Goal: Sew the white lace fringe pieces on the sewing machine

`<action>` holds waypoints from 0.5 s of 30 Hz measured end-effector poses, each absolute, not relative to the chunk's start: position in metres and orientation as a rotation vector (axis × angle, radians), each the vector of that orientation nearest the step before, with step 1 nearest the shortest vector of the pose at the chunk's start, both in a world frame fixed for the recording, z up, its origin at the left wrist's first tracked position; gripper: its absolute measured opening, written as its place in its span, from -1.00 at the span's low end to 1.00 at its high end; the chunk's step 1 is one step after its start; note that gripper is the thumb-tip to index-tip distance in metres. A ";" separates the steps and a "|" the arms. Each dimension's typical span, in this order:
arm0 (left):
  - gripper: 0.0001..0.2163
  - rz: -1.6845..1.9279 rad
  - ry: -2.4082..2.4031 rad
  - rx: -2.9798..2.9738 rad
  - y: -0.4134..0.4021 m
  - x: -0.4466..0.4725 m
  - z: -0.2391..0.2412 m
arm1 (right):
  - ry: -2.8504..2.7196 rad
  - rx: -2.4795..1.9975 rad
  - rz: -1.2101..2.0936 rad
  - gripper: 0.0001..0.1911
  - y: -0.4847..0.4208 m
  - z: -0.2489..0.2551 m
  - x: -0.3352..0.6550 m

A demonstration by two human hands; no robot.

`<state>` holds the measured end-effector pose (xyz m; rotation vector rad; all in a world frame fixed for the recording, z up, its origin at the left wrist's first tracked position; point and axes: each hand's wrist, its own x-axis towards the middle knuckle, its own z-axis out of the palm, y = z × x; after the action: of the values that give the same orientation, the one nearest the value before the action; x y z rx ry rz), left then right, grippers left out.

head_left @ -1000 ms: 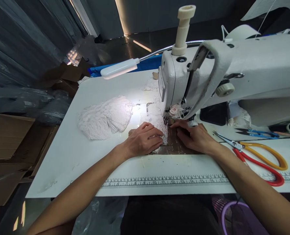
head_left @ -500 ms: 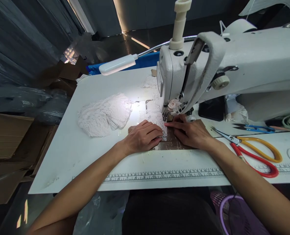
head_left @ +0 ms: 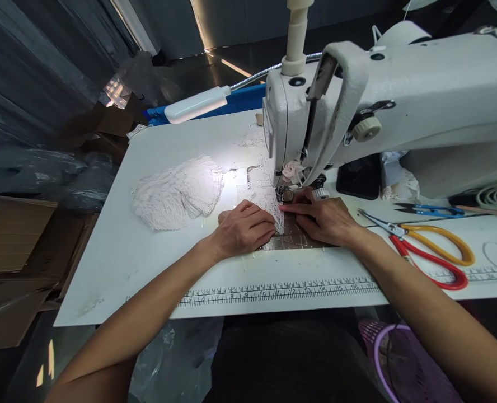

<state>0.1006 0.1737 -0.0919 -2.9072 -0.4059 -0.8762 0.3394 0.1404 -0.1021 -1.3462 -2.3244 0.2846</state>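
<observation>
My left hand (head_left: 242,228) lies curled on a strip of white lace trim (head_left: 269,204), pressing it onto the table just in front of the presser foot (head_left: 285,193) of a white sewing machine (head_left: 383,112). On the other side of the lace, my right hand (head_left: 322,217) rests with fingers stretched flat, fingertips against the lace edge by the needle. Both hands lie over a brown taped patch (head_left: 294,239) on the white table (head_left: 156,263).
A pile of white lace pieces (head_left: 177,190) lies left of the machine under a gooseneck lamp (head_left: 192,104). Red-and-yellow scissors (head_left: 425,249) and blue thread snips (head_left: 431,210) lie at right. A ruler strip (head_left: 273,291) runs along the table's front edge. Cardboard boxes (head_left: 9,235) stand at left.
Both hands keep their hold on the lace at the presser foot. The view has shifted slightly, so the machine sits a little further left and higher in frame.
</observation>
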 end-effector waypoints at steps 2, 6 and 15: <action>-0.94 -0.858 -0.403 -2.922 0.174 0.100 -0.092 | -2.325 -1.322 0.302 -0.59 0.141 -0.102 0.339; -0.93 -0.817 -0.379 -2.940 0.174 0.100 -0.092 | -2.326 -1.303 0.313 -0.59 0.141 -0.102 0.338; -0.90 -0.710 -0.304 -2.891 0.174 0.099 -0.090 | -2.345 -1.319 0.222 -0.60 0.140 -0.100 0.337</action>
<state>0.0986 0.1745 -0.0905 -2.8907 -0.3042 -0.7103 0.3373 0.1402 -0.0998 -1.3185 -2.3454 0.2223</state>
